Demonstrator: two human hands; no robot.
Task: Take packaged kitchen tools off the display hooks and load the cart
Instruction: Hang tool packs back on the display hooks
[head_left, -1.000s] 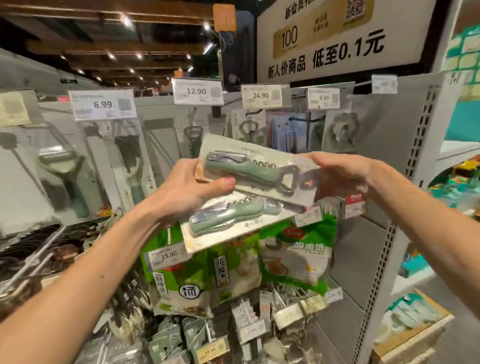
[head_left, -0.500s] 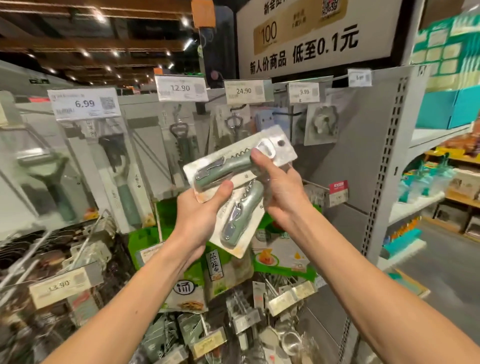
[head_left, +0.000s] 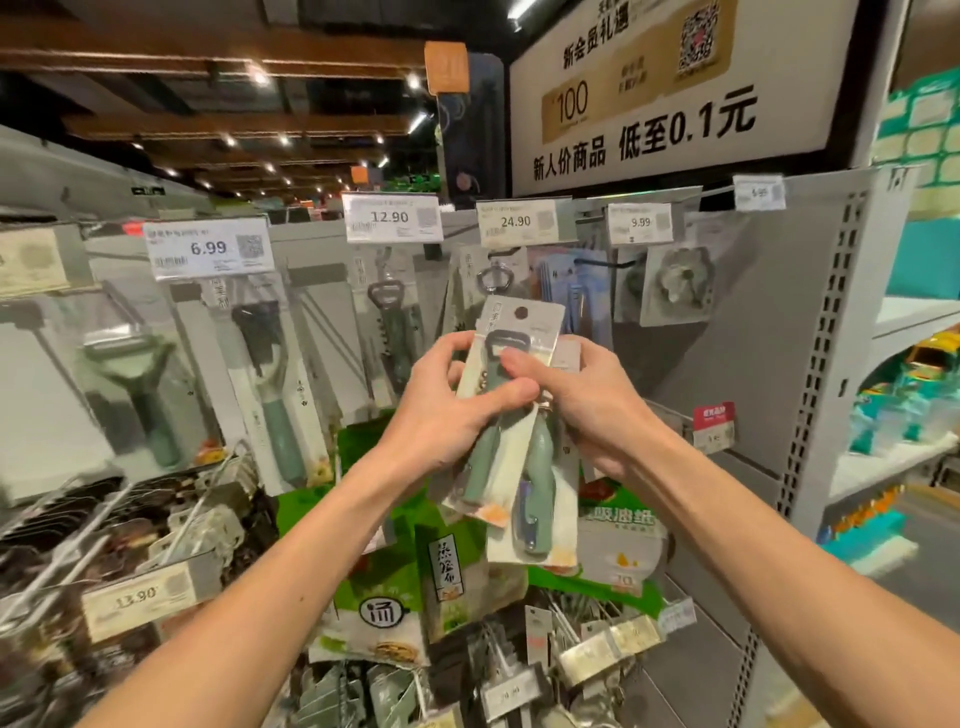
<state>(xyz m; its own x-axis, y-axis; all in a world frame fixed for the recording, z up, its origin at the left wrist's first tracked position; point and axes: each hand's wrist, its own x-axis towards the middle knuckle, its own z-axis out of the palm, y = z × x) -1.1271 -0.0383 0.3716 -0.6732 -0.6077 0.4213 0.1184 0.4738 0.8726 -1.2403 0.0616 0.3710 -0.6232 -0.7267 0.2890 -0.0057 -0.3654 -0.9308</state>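
Gripping two carded packages of green-handled corkscrew bottle openers (head_left: 511, 410) upright, left hand (head_left: 447, 410) and right hand (head_left: 587, 410) close around them together, near the grey pegboard display rack (head_left: 753, 322), below the 24.90 price tag (head_left: 522, 222).

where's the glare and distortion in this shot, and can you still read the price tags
Head view: wide-angle bending bows the shelf upright and ceiling beams; glare washes the peeler pack; tags 6.99, 12.90 and 24.90 read clearly; the far-right tag is soft.
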